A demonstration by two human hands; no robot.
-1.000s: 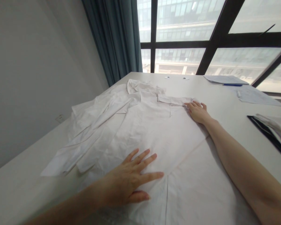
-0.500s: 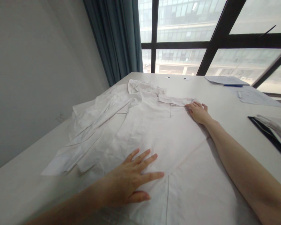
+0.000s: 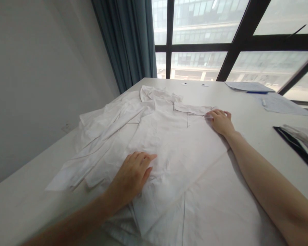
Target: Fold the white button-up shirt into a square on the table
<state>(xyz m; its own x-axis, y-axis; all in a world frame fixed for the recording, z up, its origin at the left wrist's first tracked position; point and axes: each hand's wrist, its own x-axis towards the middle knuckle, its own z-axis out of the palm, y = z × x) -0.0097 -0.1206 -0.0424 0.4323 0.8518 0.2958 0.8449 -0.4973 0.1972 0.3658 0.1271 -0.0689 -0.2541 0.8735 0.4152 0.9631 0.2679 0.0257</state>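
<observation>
A white shirt (image 3: pixel 174 143) lies spread over the table, its long sleeve (image 3: pixel 100 147) loosely creased on the left side. My left hand (image 3: pixel 129 176) is on the near left part of the cloth. Its fingers are bent and drawn together around gathered fabric, with small creases running out from the thumb; the fingertips are partly hidden. Farther off, my right hand (image 3: pixel 220 121) has curled fingers at the far right corner of the shirt, beside the end of a folded fabric band (image 3: pixel 192 108). My right forearm runs along the shirt's right edge.
Paper sheets (image 3: pixel 248 86) and a blue pen (image 3: pixel 257 92) lie at the white table's far right. A black-edged item (image 3: pixel 295 143) with pale, clear wrapping is at the right. A grey wall (image 3: pixel 41 85) borders the left; a blue curtain (image 3: pixel 133 44) and windows stand behind.
My left hand has moved left and slightly away from me, its spread fingers closing in. The near cloth has wrinkled and its lower left edge has shifted. My right hand is nearly still.
</observation>
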